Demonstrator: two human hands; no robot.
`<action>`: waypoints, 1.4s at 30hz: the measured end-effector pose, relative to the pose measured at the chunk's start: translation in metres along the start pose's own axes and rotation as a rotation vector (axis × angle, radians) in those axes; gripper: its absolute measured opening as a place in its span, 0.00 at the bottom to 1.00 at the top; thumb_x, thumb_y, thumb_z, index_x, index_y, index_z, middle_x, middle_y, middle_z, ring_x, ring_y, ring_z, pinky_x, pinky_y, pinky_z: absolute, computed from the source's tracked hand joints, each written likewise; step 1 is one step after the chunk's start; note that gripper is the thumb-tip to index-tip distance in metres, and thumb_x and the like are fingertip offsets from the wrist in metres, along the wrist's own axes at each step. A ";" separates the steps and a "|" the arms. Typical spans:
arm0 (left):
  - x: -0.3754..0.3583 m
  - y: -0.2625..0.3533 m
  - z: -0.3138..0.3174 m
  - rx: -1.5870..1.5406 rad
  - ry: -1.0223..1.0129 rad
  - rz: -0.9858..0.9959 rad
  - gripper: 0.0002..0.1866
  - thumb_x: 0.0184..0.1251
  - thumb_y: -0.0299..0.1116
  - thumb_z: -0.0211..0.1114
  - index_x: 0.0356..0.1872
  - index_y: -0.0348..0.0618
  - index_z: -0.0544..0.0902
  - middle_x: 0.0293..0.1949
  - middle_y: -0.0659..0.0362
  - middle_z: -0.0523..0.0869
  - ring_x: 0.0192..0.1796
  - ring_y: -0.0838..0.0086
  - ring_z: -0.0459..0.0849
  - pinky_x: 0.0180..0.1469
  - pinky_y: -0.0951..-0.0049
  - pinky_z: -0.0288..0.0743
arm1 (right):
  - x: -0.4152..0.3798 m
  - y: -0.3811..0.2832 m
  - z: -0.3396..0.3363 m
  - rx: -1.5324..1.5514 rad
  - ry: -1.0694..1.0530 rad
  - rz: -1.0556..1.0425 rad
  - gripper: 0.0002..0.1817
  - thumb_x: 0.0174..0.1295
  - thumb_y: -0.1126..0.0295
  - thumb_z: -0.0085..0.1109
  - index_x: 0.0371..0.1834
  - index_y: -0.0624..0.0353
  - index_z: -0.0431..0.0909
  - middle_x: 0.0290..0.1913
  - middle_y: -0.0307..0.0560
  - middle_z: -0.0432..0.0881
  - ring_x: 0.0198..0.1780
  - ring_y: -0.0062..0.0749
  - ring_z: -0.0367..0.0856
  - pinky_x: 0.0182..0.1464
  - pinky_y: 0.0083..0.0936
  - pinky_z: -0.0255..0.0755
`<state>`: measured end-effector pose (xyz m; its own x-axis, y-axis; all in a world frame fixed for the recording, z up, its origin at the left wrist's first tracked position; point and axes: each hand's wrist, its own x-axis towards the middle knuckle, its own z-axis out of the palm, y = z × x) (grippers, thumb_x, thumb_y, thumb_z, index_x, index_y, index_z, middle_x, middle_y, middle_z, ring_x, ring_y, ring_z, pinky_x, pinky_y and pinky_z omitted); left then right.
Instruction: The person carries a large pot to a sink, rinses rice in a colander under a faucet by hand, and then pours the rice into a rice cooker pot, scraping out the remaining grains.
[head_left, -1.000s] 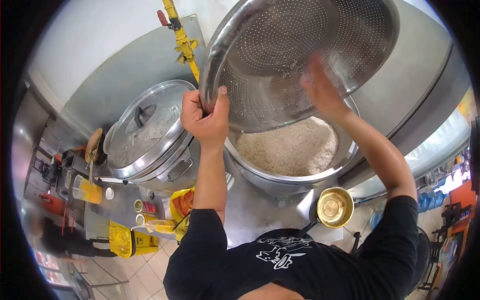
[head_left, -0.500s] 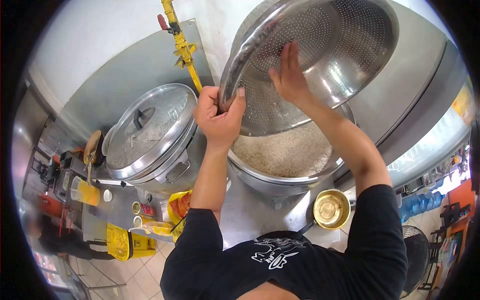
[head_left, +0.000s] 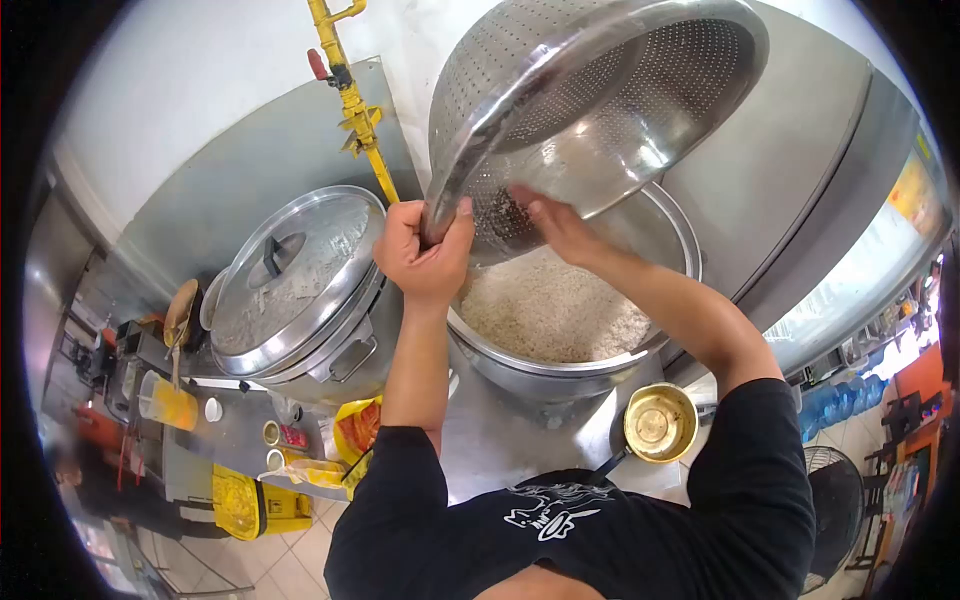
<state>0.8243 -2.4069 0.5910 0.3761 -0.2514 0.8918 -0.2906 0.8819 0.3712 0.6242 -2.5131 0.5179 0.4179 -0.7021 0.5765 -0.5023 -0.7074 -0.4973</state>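
My left hand (head_left: 428,250) is closed on the rim of a large metal colander (head_left: 600,150), which is tipped on its side. Inside the colander, by its lower wall, my right hand (head_left: 560,225) is flat with fingers stretched, slightly blurred by motion. Some grains cling to the perforated wall near those fingertips. Below the colander stands a big metal pot (head_left: 560,375), its far left rim hidden by the colander. Pale rice (head_left: 560,310) fills much of the pot.
A second large pot with a metal lid (head_left: 300,280) stands to the left. Behind it runs a yellow pipe (head_left: 365,140). A small saucepan (head_left: 660,422) sits in front of the rice pot. Jars and packets (head_left: 300,455) lie at the left of the steel counter (head_left: 500,440).
The colander has tilted further over, showing more of its outside. My right hand has swept down and left along its inner wall; my left hand keeps its grip.
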 end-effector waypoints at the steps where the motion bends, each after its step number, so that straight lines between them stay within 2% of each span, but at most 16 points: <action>1: 0.000 -0.002 -0.002 0.009 0.006 0.000 0.14 0.48 0.25 0.73 0.23 0.42 0.71 0.14 0.70 0.68 0.18 0.90 0.61 0.22 0.87 0.55 | 0.000 -0.007 -0.006 0.087 0.073 0.061 0.30 0.71 0.53 0.32 0.69 0.65 0.53 0.71 0.59 0.53 0.73 0.49 0.48 0.73 0.36 0.42; 3: 0.001 -0.006 -0.005 -0.037 0.081 -0.055 0.15 0.48 0.26 0.73 0.23 0.42 0.71 0.14 0.70 0.68 0.19 0.89 0.62 0.23 0.86 0.57 | 0.023 0.027 -0.016 -0.118 0.506 0.179 0.32 0.71 0.52 0.29 0.69 0.68 0.52 0.71 0.63 0.52 0.73 0.53 0.47 0.73 0.36 0.41; 6: 0.001 -0.002 -0.009 -0.035 0.106 0.017 0.14 0.49 0.27 0.73 0.24 0.41 0.72 0.16 0.69 0.69 0.20 0.88 0.63 0.24 0.86 0.58 | 0.039 0.042 -0.017 -0.556 0.524 0.300 0.33 0.71 0.51 0.27 0.69 0.69 0.50 0.71 0.65 0.49 0.72 0.56 0.47 0.73 0.38 0.40; 9: 0.014 0.003 -0.005 -0.050 0.110 0.114 0.14 0.50 0.29 0.73 0.25 0.41 0.73 0.18 0.69 0.70 0.21 0.86 0.64 0.26 0.86 0.59 | 0.048 -0.006 -0.009 -0.120 0.311 0.017 0.34 0.71 0.48 0.24 0.70 0.66 0.50 0.72 0.63 0.48 0.73 0.53 0.45 0.73 0.38 0.40; 18: 0.053 -0.012 0.025 -0.043 0.192 0.005 0.13 0.53 0.28 0.72 0.26 0.39 0.73 0.19 0.69 0.72 0.22 0.89 0.64 0.25 0.87 0.58 | -0.001 -0.100 0.010 0.470 0.086 -0.057 0.30 0.72 0.52 0.30 0.66 0.65 0.60 0.71 0.57 0.54 0.72 0.48 0.52 0.71 0.33 0.48; 20: 0.049 -0.017 0.021 -0.081 0.196 -0.065 0.13 0.54 0.28 0.71 0.25 0.39 0.72 0.18 0.69 0.72 0.22 0.89 0.63 0.25 0.87 0.58 | -0.032 -0.082 -0.013 0.057 -0.241 -0.264 0.28 0.72 0.51 0.33 0.62 0.61 0.68 0.68 0.53 0.62 0.68 0.46 0.61 0.68 0.34 0.56; 22: 0.044 -0.027 0.020 -0.171 0.173 -0.135 0.12 0.56 0.29 0.70 0.27 0.39 0.73 0.25 0.67 0.76 0.25 0.87 0.69 0.29 0.86 0.63 | -0.024 -0.087 -0.051 -0.490 -1.121 0.089 0.23 0.68 0.54 0.44 0.52 0.62 0.75 0.61 0.52 0.72 0.58 0.49 0.72 0.61 0.39 0.66; 25: 0.039 -0.024 0.019 -0.091 0.122 -0.137 0.11 0.56 0.27 0.69 0.27 0.39 0.73 0.25 0.67 0.77 0.25 0.88 0.69 0.29 0.86 0.63 | -0.025 -0.077 -0.064 -0.663 -0.711 -0.150 0.17 0.62 0.59 0.54 0.45 0.61 0.78 0.54 0.49 0.77 0.50 0.50 0.78 0.55 0.41 0.71; 27: 0.036 -0.020 0.020 -0.039 0.120 -0.070 0.11 0.55 0.28 0.70 0.25 0.39 0.73 0.20 0.69 0.73 0.22 0.89 0.66 0.25 0.86 0.60 | -0.015 -0.084 -0.057 -0.424 -0.462 -0.184 0.17 0.58 0.64 0.58 0.48 0.59 0.77 0.55 0.47 0.77 0.52 0.48 0.78 0.55 0.37 0.72; 29: 0.035 -0.019 0.024 0.018 0.119 0.000 0.12 0.54 0.28 0.70 0.24 0.40 0.73 0.14 0.71 0.69 0.19 0.90 0.62 0.21 0.86 0.57 | -0.001 -0.109 -0.035 -0.186 0.122 -0.376 0.21 0.56 0.67 0.60 0.55 0.56 0.74 0.58 0.44 0.74 0.58 0.38 0.74 0.59 0.35 0.70; 30: 0.033 -0.019 0.024 0.005 0.096 -0.036 0.11 0.54 0.28 0.70 0.24 0.40 0.73 0.14 0.71 0.70 0.19 0.90 0.63 0.21 0.86 0.57 | -0.004 -0.110 -0.030 -0.181 0.120 -0.379 0.21 0.56 0.67 0.60 0.55 0.56 0.74 0.58 0.44 0.74 0.58 0.38 0.74 0.59 0.35 0.70; 32: 0.036 -0.019 0.023 0.006 0.084 -0.060 0.11 0.54 0.28 0.70 0.25 0.39 0.74 0.14 0.70 0.70 0.19 0.90 0.63 0.20 0.85 0.57 | -0.003 -0.108 -0.016 -0.574 -0.019 -0.908 0.27 0.56 0.65 0.60 0.61 0.54 0.69 0.63 0.40 0.69 0.66 0.30 0.65 0.65 0.33 0.62; 35: 0.038 -0.018 0.018 0.055 0.023 -0.091 0.11 0.54 0.28 0.70 0.26 0.39 0.74 0.15 0.70 0.70 0.19 0.90 0.63 0.21 0.85 0.58 | 0.000 -0.100 -0.008 -0.887 -0.089 -0.971 0.28 0.55 0.63 0.57 0.62 0.52 0.68 0.65 0.36 0.67 0.68 0.23 0.61 0.70 0.28 0.54; 37: 0.039 -0.022 0.020 -0.006 0.003 -0.128 0.10 0.55 0.28 0.70 0.26 0.39 0.74 0.15 0.71 0.71 0.20 0.90 0.64 0.21 0.86 0.58 | -0.006 -0.083 -0.003 -0.875 -0.112 -0.969 0.29 0.56 0.62 0.55 0.63 0.55 0.67 0.66 0.36 0.66 0.70 0.24 0.57 0.71 0.28 0.50; 39: 0.043 -0.022 0.018 -0.015 0.009 -0.153 0.10 0.55 0.28 0.70 0.27 0.39 0.74 0.16 0.71 0.71 0.20 0.90 0.64 0.22 0.86 0.58 | -0.024 -0.054 0.000 -0.644 -0.462 -0.659 0.25 0.58 0.58 0.53 0.58 0.54 0.72 0.66 0.37 0.67 0.71 0.26 0.56 0.71 0.29 0.51; 42: 0.045 -0.023 0.010 -0.033 0.027 -0.158 0.10 0.55 0.28 0.69 0.27 0.39 0.74 0.17 0.71 0.72 0.21 0.90 0.64 0.22 0.86 0.58 | -0.053 -0.031 -0.033 -1.055 -0.965 -0.184 0.23 0.61 0.53 0.53 0.52 0.56 0.78 0.60 0.37 0.73 0.69 0.32 0.58 0.68 0.30 0.56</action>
<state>0.8394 -2.4420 0.6254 0.4386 -0.3775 0.8156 -0.1973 0.8449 0.4971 0.5925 -2.4516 0.5244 0.6623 -0.6911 -0.2894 -0.5221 -0.7027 0.4833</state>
